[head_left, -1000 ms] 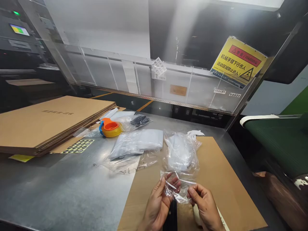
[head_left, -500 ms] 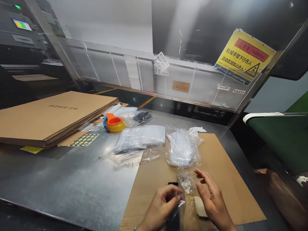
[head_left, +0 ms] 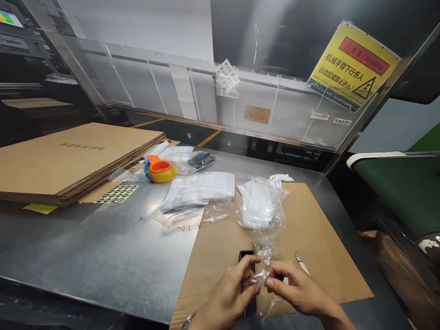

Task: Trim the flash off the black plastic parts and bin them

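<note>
My left hand [head_left: 232, 291] is closed, its thumb and fingers pinching a piece of thin clear plastic film [head_left: 261, 276]. From the other side my right hand [head_left: 297, 286] pinches the same film, the fingertips of both hands nearly meeting. Partly under my left hand lies a narrow black phone-like object [head_left: 246, 253]. A slim pointed tool with a pale handle [head_left: 302, 263] lies just beyond my right hand, its near end hidden. Crumpled clear plastic [head_left: 266, 251] sits ahead of my fingers. A brown cardboard sheet [head_left: 330, 247] lies beneath all this.
Clear bags of white material [head_left: 259, 204] [head_left: 202, 188] lie ahead on the metal table [head_left: 113, 256]. An orange and yellow tape dispenser [head_left: 161, 170], a round-sticker sheet [head_left: 117, 194] and stacked cardboard [head_left: 75, 160] are at left. A green conveyor belt [head_left: 398, 192] runs at right.
My right hand has moved left and closed from open onto the clear film held by my left hand. The pointed tool now shows beside it. The view has shifted slightly.
</note>
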The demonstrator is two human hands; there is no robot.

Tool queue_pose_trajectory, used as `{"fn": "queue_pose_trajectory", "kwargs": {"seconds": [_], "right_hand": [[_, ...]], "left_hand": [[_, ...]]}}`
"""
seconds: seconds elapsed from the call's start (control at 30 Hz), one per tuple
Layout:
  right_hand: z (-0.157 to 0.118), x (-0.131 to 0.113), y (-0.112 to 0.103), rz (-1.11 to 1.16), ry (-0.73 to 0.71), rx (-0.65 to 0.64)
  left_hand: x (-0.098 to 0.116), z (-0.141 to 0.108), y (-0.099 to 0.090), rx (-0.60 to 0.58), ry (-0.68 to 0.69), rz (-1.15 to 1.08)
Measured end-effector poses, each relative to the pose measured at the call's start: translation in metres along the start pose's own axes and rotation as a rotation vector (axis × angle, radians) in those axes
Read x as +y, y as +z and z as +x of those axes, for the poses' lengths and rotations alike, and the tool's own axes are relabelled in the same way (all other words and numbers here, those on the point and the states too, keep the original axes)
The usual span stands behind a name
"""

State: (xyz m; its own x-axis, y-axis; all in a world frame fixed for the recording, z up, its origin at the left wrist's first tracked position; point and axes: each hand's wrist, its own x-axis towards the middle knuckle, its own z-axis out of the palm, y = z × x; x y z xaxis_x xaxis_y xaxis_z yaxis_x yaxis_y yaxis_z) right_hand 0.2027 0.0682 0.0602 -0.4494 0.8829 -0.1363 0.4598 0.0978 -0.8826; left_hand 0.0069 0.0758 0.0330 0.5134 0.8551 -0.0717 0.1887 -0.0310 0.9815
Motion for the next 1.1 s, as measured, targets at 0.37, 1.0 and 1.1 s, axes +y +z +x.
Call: {"fn": "queue_pose_trajectory", "kwargs": {"seconds": [0.37, 1.0, 1.1], "right_hand": [[0.0, 0.002, 0.031, -0.237, -0.086, 0.283], [0.014, 0.027, 0.079, -0.389, -0.317, 0.562], [0.008, 0.051, 0.093, -0.511, -0.068, 0.655]], "left_hand": [[-0.008, -0.007, 0.027, 0.375, -0.028, -0.223], [-0.055, -0.019, 0.005, 0.755, 0.315, 0.343], [-0.067, -0.02, -0.015, 0.914, 0.312, 0.489]]}}
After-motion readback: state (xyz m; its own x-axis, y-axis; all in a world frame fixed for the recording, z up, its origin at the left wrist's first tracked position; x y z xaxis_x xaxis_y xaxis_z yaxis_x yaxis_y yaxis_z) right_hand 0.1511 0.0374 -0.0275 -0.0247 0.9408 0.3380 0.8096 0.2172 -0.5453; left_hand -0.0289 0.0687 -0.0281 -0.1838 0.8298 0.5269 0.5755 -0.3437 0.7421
